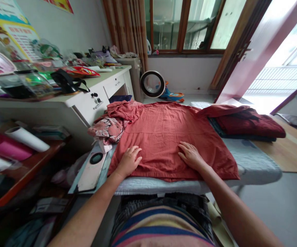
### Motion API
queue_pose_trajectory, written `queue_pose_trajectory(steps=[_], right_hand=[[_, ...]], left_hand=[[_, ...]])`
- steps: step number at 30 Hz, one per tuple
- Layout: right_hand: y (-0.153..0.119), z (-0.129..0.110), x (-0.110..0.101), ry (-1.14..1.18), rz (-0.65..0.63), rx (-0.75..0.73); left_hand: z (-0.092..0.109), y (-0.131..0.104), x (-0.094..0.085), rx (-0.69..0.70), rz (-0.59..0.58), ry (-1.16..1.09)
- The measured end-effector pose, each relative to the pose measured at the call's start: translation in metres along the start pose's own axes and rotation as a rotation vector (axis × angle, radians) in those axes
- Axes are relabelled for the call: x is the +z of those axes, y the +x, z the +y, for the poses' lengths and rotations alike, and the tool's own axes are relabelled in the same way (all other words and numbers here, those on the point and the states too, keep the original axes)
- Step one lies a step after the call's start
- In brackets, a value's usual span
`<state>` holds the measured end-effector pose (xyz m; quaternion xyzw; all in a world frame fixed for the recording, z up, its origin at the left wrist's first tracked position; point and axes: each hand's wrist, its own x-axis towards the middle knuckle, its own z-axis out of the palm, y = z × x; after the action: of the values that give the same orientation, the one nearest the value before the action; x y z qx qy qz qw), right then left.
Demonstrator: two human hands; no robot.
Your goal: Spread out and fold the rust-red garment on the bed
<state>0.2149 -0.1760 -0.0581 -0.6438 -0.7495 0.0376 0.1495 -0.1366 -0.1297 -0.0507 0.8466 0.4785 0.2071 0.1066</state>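
"Inspecting the left hand (130,161): what is it contacting?"

"It is lying palm down on the rust-red, long-sleeved cloth garment (169,137), near the gathered hem. The fingers are lying close together, and the thumb is standing apart from them. It is not pinching the cloth."

"And the right hand (191,156)?"

"It is resting palm down on the same garment, with the fingers slightly spread. It is not closing on anything."

"State the garment position."

"It is lying spread out beneath both hands and extending beyond the fingertips. The hem is running across the near side, by the wrists. A padded, pale-blue cloth-covered board (143,187) is supporting it."

"List the items left of the left hand."

"A flat, oblong white object (90,173) with a round black part is lying on the board. Farther forward, a crumpled pink floral cloth (109,129) is sitting against the garment edge."

"Right of the right hand?"

"A folded dark-red cloth (253,123) is lying on a folded dark-blue cloth (240,136). One garment sleeve is reaching over this stack."

"Beyond the left hand?"

"A white desk with a pale-green top (119,72) is standing past the floral cloth, carrying assorted items."
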Motion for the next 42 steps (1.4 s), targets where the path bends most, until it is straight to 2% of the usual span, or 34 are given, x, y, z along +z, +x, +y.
queue_pose_trajectory(steps=[4, 7, 15, 18, 21, 24, 27, 31, 37, 42], right_hand=[[-0.008, 0.007, 0.006, -0.017, 0.055, 0.035], [-0.01, 0.01, 0.006, -0.022, 0.092, 0.049], [-0.008, 0.014, 0.01, 0.034, 0.133, 0.042], [-0.007, 0.016, 0.011, 0.047, 0.143, 0.048], [-0.006, 0.017, 0.012, 0.059, 0.165, 0.034], [-0.006, 0.019, 0.012, 0.064, 0.19, 0.008], [-0.006, 0.019, 0.012, 0.061, 0.201, -0.002], [-0.006, 0.018, 0.012, 0.065, 0.203, -0.004], [-0.006, 0.02, 0.013, 0.063, 0.206, -0.013], [-0.006, 0.019, 0.012, 0.065, 0.21, -0.018]], left_hand=[[-0.01, -0.015, -0.008, -0.055, 0.07, -0.045], [-0.015, -0.02, -0.014, -0.112, 0.059, -0.046], [-0.022, -0.034, -0.032, -0.144, 0.074, 0.125], [-0.021, -0.042, -0.042, -0.128, 0.023, 0.038], [-0.015, -0.047, -0.049, -0.079, -0.118, -0.098], [-0.011, -0.048, -0.05, -0.022, -0.239, -0.127], [-0.01, -0.047, -0.048, -0.005, -0.276, -0.085], [-0.008, -0.049, -0.051, 0.032, -0.274, -0.092], [-0.007, -0.05, -0.055, 0.032, -0.24, -0.224], [-0.006, -0.05, -0.05, 0.052, -0.219, -0.148]])
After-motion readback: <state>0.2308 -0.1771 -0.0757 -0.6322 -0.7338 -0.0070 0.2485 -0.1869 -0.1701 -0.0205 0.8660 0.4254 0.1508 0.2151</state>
